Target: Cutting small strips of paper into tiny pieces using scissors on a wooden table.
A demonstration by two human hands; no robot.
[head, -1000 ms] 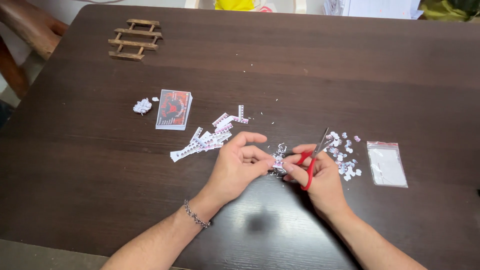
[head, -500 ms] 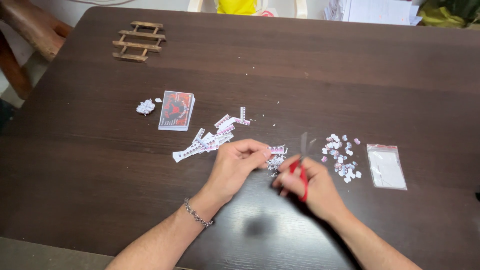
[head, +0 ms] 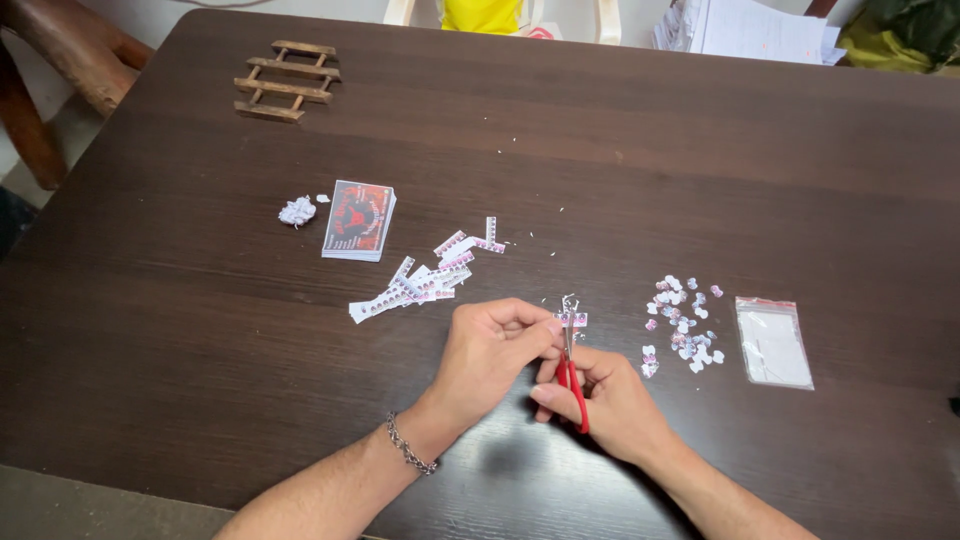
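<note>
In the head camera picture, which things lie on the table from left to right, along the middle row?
Crumpled paper ball → card stack → paper strips → left hand → red scissors → cut pieces → clear plastic bag.

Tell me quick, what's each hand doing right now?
Left hand: closed, pinching a small paper strip at its fingertips.
Right hand: closed around red scissors, blades up at the strip.

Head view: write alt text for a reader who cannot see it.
A left hand holds a small paper strip while the right hand cuts it with red scissors over a dark table. Uncut strips lie to the left, cut pieces and a clear bag to the right.
</note>
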